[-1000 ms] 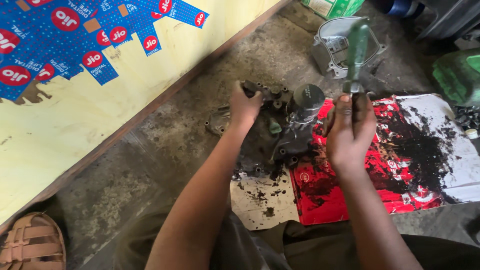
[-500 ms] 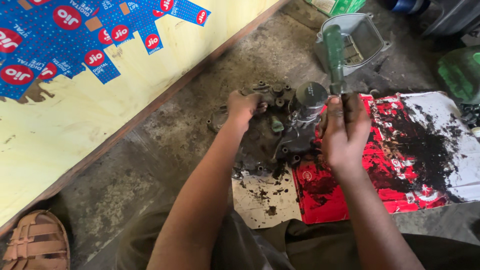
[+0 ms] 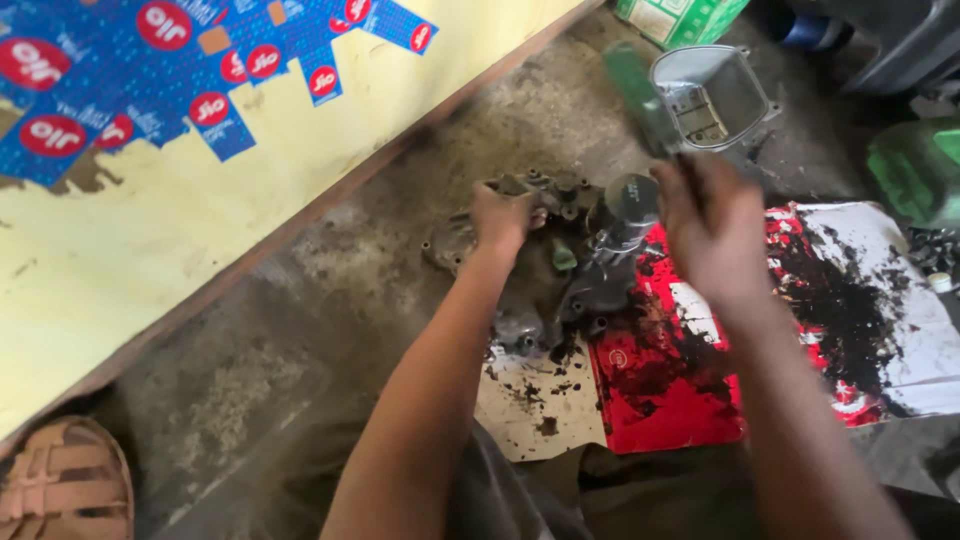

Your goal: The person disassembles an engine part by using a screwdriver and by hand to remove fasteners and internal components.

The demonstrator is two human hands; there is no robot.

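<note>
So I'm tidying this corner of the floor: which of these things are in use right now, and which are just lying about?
In use:
- left hand pressing on the greasy engine casing
- right hand gripping a green-handled tool
- oil-stained red and white sheet under the casing

Lying about:
- grey metal cover
- green container
- green box
- sandal

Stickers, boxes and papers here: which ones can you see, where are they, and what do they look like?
Poster: wall, upper left; blue, with red circles, torn.
Carton: top edge; green and white.
Printed sheet: floor, under the right hand; red and white, smeared black.
</note>
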